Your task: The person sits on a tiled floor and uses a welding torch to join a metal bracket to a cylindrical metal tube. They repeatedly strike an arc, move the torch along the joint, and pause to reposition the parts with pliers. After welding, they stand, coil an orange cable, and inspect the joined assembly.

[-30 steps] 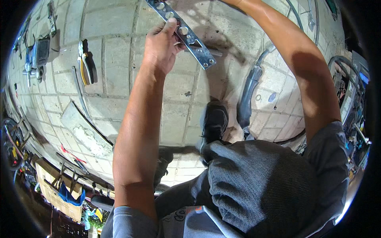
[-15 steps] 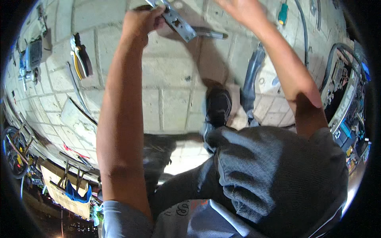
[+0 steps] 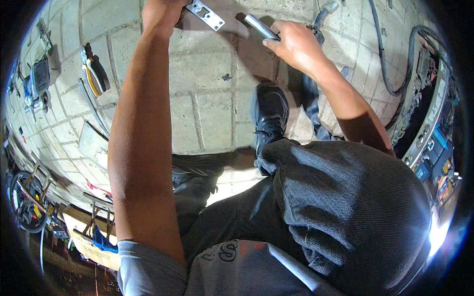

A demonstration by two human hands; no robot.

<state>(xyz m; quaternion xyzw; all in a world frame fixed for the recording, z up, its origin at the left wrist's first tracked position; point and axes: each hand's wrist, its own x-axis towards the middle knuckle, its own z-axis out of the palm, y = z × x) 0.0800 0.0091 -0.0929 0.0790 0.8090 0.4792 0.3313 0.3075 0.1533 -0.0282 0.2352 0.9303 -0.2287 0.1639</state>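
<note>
My left hand (image 3: pixel 165 14), at the top of the view, is closed on a flat silver metal plate (image 3: pixel 210 18) with several holes in it. The upper part of this hand runs out of the frame. To the right, my right hand (image 3: pixel 295 42) grips one end of a short, shiny metal rod (image 3: pixel 257 24), fingers wrapped round it. The rod points up and left toward the plate but stays apart from it. Behind the right hand and wrist, a dark tubular piece (image 3: pixel 321 17) is partly covered.
Pliers (image 3: pixel 90 76) with yellow and white handles lie on the stone paving at the left, near a thin grey strip (image 3: pixel 93 106). A black hose (image 3: pixel 382 54) curves along the right. A wheel (image 3: pixel 27 202) and a cardboard sheet (image 3: pixel 84 234) are at the lower left.
My right hand has come down and taken up the metal rod that lay on the paving. My left hand has shifted slightly up and left with the plate. The green-handled screwdriver has left the view.
</note>
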